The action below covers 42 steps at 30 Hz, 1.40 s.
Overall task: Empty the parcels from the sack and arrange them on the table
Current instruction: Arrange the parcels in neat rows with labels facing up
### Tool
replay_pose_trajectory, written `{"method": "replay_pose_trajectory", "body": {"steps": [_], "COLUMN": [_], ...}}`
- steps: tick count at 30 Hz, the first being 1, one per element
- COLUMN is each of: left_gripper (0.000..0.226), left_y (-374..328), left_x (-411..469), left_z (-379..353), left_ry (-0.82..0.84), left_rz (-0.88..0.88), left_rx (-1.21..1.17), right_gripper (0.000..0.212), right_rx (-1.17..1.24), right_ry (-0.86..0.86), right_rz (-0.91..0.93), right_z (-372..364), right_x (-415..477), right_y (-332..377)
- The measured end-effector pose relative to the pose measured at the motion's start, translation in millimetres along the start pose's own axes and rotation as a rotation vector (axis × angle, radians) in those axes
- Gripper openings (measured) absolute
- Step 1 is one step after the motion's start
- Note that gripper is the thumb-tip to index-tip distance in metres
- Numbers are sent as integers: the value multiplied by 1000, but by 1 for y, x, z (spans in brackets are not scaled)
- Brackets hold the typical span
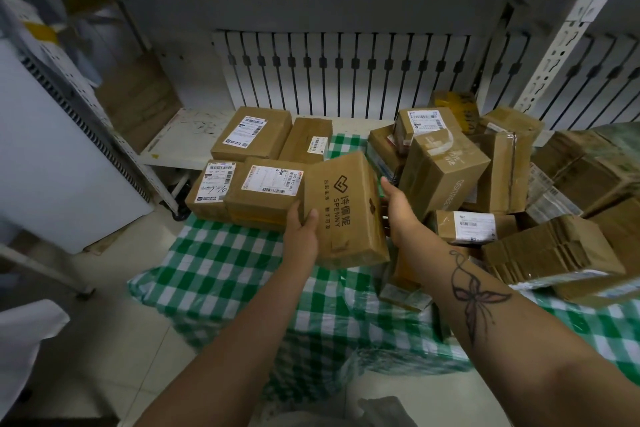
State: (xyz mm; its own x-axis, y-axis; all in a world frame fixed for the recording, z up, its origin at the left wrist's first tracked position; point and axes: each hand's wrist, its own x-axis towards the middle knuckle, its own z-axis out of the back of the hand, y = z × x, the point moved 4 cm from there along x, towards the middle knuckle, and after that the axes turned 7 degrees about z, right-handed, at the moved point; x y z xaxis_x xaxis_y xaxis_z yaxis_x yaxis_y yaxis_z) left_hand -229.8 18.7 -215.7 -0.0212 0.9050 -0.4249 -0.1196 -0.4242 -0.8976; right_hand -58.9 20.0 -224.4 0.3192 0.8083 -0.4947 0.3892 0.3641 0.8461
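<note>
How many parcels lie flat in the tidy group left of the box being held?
4: back-left parcel, back-right parcel, front-left parcel, front-right parcel beside the held box. Another may lie hidden under the front pair.
</note>
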Motion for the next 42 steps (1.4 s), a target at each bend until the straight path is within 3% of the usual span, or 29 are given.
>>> {"method": "replay_pose_trajectory", "body": {"steps": [4,6,10,13,19,22,30,35,42], "left_gripper": [45,40,31,33,26,27,80,68,53], "left_y": [-6,-6,3,11,3,-2,-13,-6,6], "left_x": [4,4,-1,2,-5,1,13,16,19], "left_z": [4,4,4,5,8,20,51,64,101], "left_ry": [137,211,295,341,335,283,167,116,184], "left_rz": [13,97,348,396,398,387,221,189,291], "left_rx": [-180,-287,-547,-598,-424,-412,-156,-63,-241], "right_gripper": [37,36,55,42,34,29,15,21,38], "right_rx": [118,105,106,187,281,211,-87,-184,-268], "right_ry": [90,163,335,347,320,304,250,273,335], "right_rz": [-30,-34,-101,-75,-82,-93,30,97,116], "right_z": [0,-1,-13,-21,-25,-23,-39,-71,-117], "right_x": [2,-1,-6,-9,-10,-8,-9,-13,-12], "right_y": [2,1,-9,-7,-2,-1,7,11,6]}}
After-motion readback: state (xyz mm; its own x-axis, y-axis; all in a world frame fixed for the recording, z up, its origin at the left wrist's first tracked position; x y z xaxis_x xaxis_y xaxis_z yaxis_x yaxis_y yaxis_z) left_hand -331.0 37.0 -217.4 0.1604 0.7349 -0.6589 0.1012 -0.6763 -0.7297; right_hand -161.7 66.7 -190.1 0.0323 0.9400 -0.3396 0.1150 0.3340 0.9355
